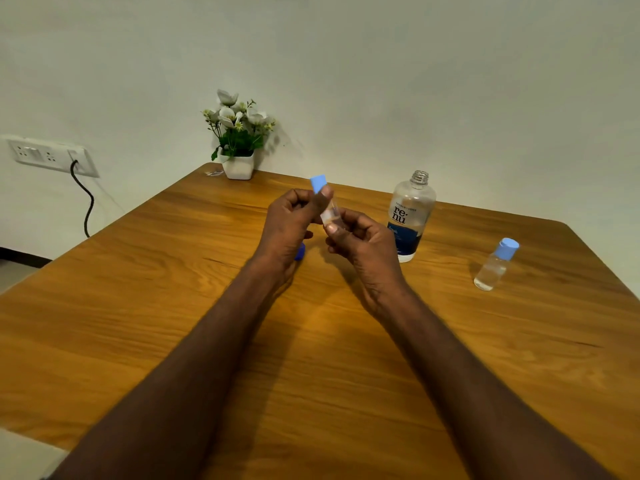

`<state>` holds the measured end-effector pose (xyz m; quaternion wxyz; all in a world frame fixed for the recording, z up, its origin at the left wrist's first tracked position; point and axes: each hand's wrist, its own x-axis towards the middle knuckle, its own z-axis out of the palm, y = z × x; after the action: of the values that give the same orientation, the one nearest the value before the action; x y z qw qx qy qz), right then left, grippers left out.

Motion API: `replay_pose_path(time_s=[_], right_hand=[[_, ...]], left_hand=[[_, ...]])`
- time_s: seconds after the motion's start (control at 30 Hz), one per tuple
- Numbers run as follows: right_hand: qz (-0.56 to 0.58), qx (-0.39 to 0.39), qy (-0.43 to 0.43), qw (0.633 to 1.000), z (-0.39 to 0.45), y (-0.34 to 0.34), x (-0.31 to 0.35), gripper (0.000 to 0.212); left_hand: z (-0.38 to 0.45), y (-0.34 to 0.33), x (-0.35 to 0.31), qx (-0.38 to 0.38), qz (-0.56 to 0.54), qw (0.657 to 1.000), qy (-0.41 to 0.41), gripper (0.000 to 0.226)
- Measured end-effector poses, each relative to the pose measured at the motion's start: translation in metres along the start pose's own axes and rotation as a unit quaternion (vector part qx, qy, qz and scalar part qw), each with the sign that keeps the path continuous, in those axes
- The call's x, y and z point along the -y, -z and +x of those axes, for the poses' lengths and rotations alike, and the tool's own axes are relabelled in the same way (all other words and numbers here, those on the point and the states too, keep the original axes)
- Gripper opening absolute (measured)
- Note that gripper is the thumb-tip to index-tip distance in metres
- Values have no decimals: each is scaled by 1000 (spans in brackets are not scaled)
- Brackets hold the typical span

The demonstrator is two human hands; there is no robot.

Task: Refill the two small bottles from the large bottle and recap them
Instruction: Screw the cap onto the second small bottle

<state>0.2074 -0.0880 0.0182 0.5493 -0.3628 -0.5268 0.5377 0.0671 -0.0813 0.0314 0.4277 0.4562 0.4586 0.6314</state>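
Head view: your right hand (360, 242) grips the small bottle (330, 213) low; its axis tilts up-left, and your left hand (289, 220) pinches the cap (318, 183).

Potted flowers (239, 133) on table (138, 289); wall socket (52, 155).

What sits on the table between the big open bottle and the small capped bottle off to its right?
Nothing: in the head view, only bare wooden table separates the large bottle from the small capped bottle.
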Motion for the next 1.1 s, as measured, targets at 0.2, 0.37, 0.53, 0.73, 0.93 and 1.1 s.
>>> replay_pose_path(time_s=[0.2, 0.37, 0.53, 0.73, 0.93, 1.1], right_hand=[[-72, 0, 28, 997, 0, 1, -1, 33], [-95, -6, 38, 995, 0, -1, -1, 30], [-43, 31, -15, 998, 2, 0, 4, 26], [79, 53, -118, 988, -1, 4, 8, 32], [88, 38, -101, 990, -2, 5, 9, 49], [12, -3, -48, 999, -4, 10, 7, 43]], left_hand=[[1, 2, -1, -48, -11, 998, -39, 26], [3, 5, -1, -41, -3, 998, -41, 25], [3, 6, -2, -35, -10, 998, -46, 20], [2, 5, -2, -23, -6, 999, -45, 22], [0, 4, -1, 23, 20, 993, -117, 21], [-6, -5, -1, 106, 63, 985, -119, 27]])
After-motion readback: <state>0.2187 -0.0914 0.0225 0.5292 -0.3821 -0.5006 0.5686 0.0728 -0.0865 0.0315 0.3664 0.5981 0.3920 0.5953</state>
